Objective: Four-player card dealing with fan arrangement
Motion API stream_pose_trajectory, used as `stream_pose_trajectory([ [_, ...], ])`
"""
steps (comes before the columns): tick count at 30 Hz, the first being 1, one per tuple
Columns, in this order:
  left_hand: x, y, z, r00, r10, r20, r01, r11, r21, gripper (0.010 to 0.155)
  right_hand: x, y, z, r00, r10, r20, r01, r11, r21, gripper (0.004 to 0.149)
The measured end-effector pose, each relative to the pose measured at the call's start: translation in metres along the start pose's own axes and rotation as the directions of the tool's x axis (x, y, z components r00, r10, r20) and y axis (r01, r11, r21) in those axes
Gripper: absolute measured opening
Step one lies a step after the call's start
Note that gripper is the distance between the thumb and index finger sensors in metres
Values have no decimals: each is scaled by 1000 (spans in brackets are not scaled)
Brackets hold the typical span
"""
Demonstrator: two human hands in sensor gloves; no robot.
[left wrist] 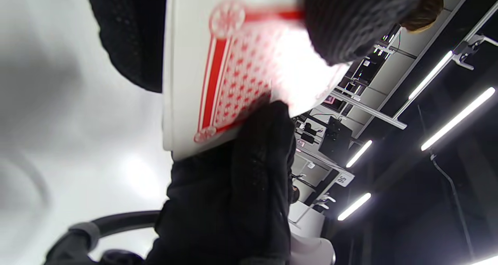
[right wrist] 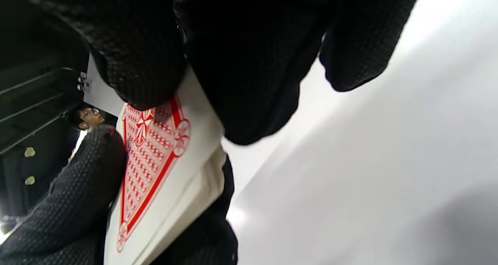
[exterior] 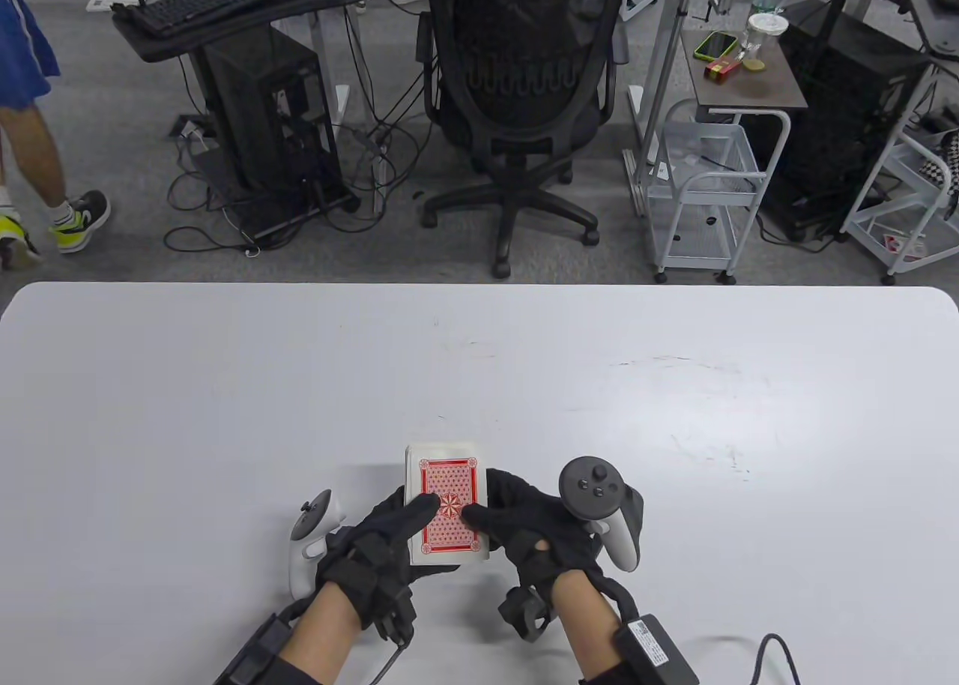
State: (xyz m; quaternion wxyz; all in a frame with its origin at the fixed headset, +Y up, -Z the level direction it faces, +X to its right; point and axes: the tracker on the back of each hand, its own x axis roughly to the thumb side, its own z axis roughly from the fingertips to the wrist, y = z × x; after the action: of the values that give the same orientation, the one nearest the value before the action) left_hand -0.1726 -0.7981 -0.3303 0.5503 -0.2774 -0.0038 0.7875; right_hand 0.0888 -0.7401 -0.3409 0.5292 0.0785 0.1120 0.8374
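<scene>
A deck of red-backed playing cards is held face down just above the white table near its front edge. My left hand holds the deck from below, its thumb lying on the top card. My right hand touches the deck's right side, its thumb pressing the top card near the middle. The deck shows close up in the left wrist view and the right wrist view, with gloved fingers above and below it. No dealt cards lie on the table.
The table's far edge faces an office chair. A white cart and desks with computers stand beyond. A cable lies at the table's front right.
</scene>
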Motion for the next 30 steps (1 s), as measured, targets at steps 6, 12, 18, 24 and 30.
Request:
stream_pose_trajectory([
  [6, -1, 7, 0, 998, 52, -19, -52, 998, 31, 55, -15, -7, -7, 985, -172, -32, 173, 984, 36, 65],
  [12, 3, 33, 7, 998, 33, -46, -25, 983, 182, 54, -13, -25, -27, 992, -120, -42, 119, 992, -30, 67],
  [18, 7, 55, 10, 999, 15, -45, -1, 958, 286, 55, -8, -38, -86, 962, 245, -123, -259, 959, -116, 70],
  [24, 7, 58, 9, 999, 11, -50, 4, 958, 287, 55, -8, -28, -138, 805, 528, -269, -564, 823, -71, 70],
  [30, 7, 57, 7, 998, -4, -62, 21, 959, 281, 54, -10, -19, -158, 572, 734, -367, -788, 616, 4, 71],
])
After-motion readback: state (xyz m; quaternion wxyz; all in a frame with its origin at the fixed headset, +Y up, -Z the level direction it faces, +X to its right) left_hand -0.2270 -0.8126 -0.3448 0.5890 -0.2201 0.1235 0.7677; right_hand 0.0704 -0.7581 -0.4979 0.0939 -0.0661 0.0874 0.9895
